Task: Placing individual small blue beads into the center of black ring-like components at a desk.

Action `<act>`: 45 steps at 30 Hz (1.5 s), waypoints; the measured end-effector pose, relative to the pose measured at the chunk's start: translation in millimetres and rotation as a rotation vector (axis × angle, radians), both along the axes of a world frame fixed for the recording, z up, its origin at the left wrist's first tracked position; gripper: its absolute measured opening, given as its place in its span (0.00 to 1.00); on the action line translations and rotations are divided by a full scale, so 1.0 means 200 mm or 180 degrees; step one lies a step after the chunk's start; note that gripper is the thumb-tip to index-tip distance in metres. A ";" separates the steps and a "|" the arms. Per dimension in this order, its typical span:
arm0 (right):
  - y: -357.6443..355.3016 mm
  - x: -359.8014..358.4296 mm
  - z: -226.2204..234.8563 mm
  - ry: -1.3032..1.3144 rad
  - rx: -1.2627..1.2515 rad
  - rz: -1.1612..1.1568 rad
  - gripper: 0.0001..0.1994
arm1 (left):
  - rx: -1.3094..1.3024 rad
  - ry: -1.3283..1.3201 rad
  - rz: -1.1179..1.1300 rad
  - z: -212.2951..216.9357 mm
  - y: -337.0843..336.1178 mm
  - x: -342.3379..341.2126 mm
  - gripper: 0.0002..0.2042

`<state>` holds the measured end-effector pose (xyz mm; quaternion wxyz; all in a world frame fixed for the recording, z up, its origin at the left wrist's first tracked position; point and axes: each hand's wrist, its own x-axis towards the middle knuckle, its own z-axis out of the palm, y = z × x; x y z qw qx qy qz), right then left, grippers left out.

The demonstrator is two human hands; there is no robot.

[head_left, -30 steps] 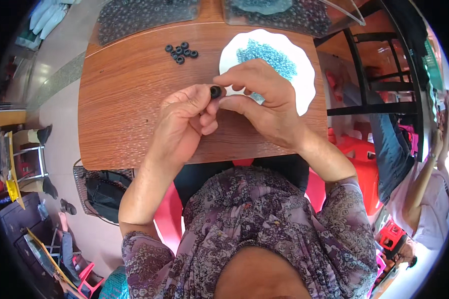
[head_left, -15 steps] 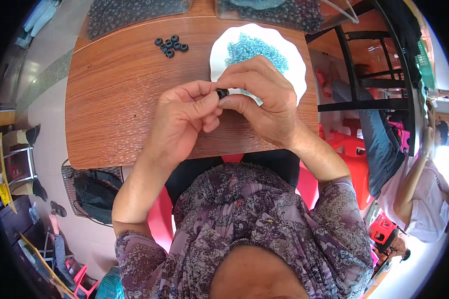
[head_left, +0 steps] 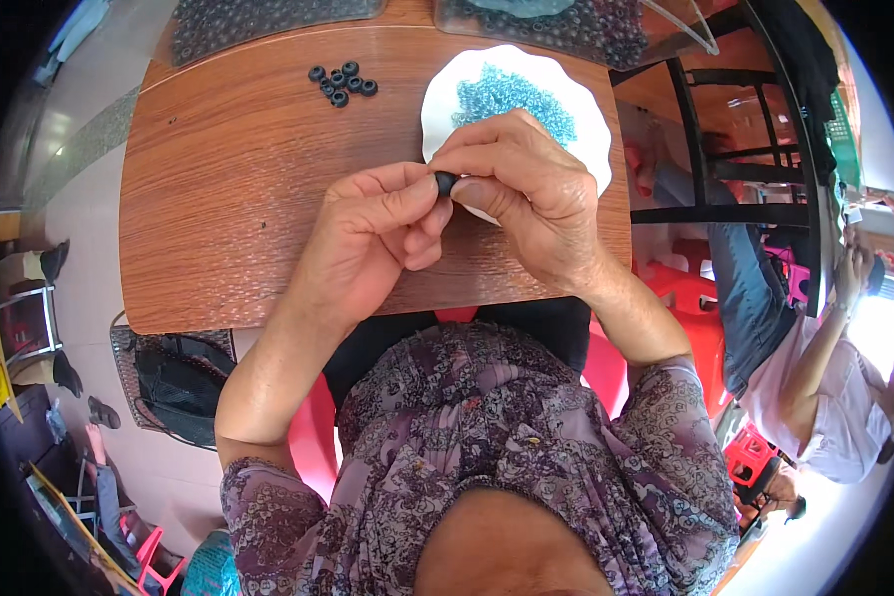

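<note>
A small round black ring-shaped piece [head_left: 446,183] sits between the fingertips of both hands, above the near half of the table. My left hand [head_left: 382,219] pinches it from the left with thumb and forefinger, the other fingers curled below. From the right, my right hand [head_left: 531,199] closes thumb and fingers on it, partly over the plate. A white scalloped plate [head_left: 594,164] holds a heap of tiny clear-blue ring-like pieces [head_left: 512,99]. Several more black ring-shaped pieces [head_left: 343,83] lie in a cluster left of the plate.
Two clear containers of dark round pieces, one far left [head_left: 268,25] and one far right [head_left: 586,30], stand at the wooden table's [head_left: 209,219] back edge. A black frame [head_left: 715,214] is close on the right. A black mesh basket [head_left: 174,382] is beside the table at lower left.
The black piece has turned between my fingers; its open hole faced up before and now its smooth side shows. My head view has shifted slightly.
</note>
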<state>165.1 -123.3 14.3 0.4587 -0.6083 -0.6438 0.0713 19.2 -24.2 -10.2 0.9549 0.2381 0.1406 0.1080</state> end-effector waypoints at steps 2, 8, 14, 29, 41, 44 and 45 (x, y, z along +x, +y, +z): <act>0.00 0.00 -0.01 0.0024 -0.0003 -0.0005 0.11 | -0.0090 0.0056 0.0038 -0.01 0.00 0.00 0.07; 0.00 -0.03 0.01 0.0345 -0.0191 -0.0084 0.14 | -0.0299 0.0047 0.0103 -0.05 -0.01 0.00 0.08; 0.02 0.00 -0.01 0.0050 -0.0066 0.0067 0.14 | -0.0130 -0.0012 0.0126 -0.04 -0.02 0.00 0.08; 0.01 0.00 0.05 0.0013 -0.0110 0.0171 0.16 | 0.0524 0.0170 0.0339 -0.04 0.00 0.01 0.07; 0.01 0.01 0.03 -0.0283 0.0031 0.0145 0.15 | 0.0495 0.0190 0.0235 -0.04 0.00 0.02 0.09; 0.01 0.02 0.02 -0.0182 0.0076 0.0137 0.16 | 0.0336 0.0112 0.0100 -0.04 0.00 0.02 0.09; 0.01 0.01 0.02 -0.0212 0.0098 0.0109 0.16 | 0.0207 0.0107 0.0093 -0.04 0.00 0.02 0.09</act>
